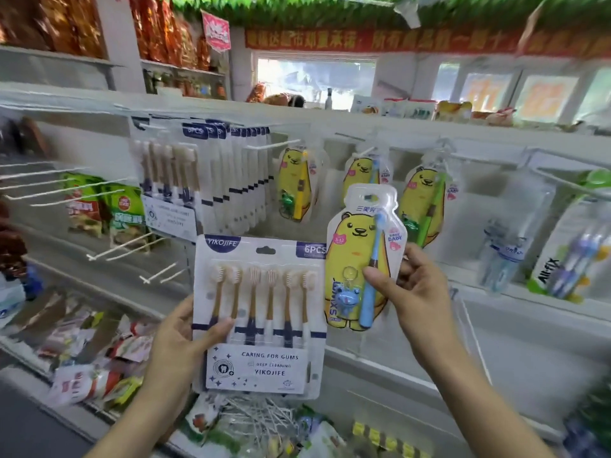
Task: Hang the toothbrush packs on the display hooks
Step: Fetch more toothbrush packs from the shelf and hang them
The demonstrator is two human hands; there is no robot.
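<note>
A shop aisle fills the frame: white shelving [496, 312] with white display hooks [274, 145] across the middle, snack bags at lower left, a red banner [380, 39] along the top under green fringe. At lower centre the left hand [185, 338] grips a six-brush pack [261, 312] by its left edge, thumb across the front. Just right of it — overlapping its corner — the right hand [416, 292] pinches a yellow bear pack [362, 259] with a blue brush. More bear packs [423, 206] hang behind, centre right; a row of six-brush packs [205, 180] hangs upper left.
</note>
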